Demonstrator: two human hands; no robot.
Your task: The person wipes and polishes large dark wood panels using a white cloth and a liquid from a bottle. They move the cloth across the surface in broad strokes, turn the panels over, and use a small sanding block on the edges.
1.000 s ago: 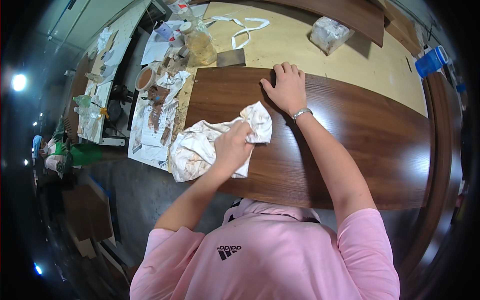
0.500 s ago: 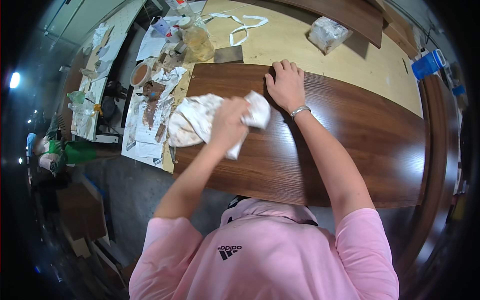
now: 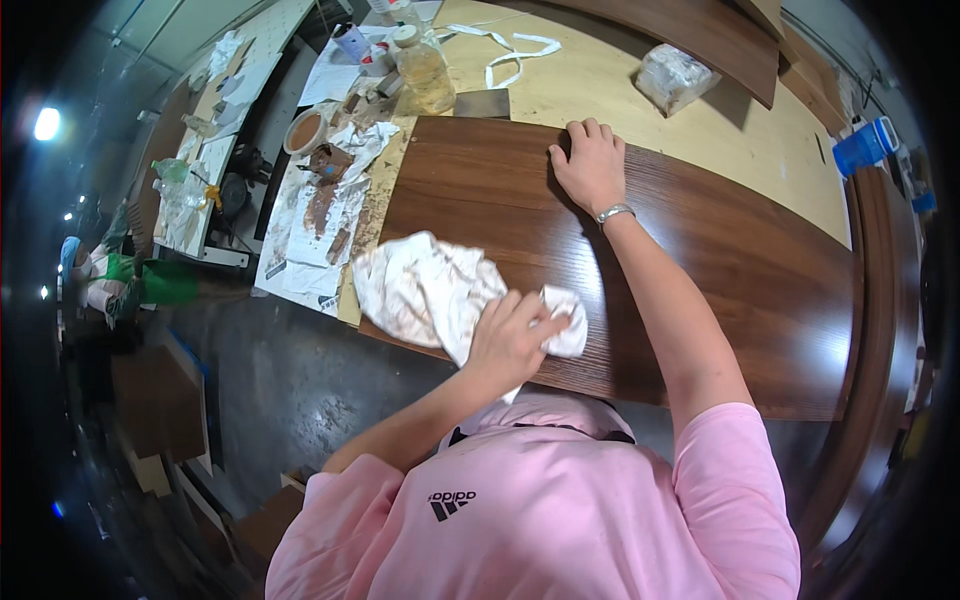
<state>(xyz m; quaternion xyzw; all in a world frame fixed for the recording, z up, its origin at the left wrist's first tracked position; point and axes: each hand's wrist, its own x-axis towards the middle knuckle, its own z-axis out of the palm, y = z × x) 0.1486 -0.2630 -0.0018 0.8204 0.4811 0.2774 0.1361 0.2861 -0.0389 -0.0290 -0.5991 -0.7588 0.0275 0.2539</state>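
Note:
A dark brown wood-grain board (image 3: 730, 270) lies flat on the workbench in front of me. My left hand (image 3: 508, 338) is closed on a white rag (image 3: 422, 285) with brownish stains, pressed to the board near its close edge at the left. Part of the bunched cloth sticks out right of my fingers, and a loose, crumpled part spreads to their left. At the board's far edge rests my right hand (image 3: 593, 172), thumb and fingers apart, fingertips on the edge and holding nothing loose.
Left of the board, stained paper (image 3: 305, 225) carries a small round tub (image 3: 305, 131) of brown paste. A jar of yellowish liquid (image 3: 426, 80), a white strap (image 3: 520, 52) and a plastic-wrapped bundle (image 3: 676, 78) sit farther back. Another person (image 3: 98, 270) is at the far left.
My left hand has pulled the rag toward me and slightly right, from mid-board to the near edge. My right hand stays at the far edge. The view has shifted a little.

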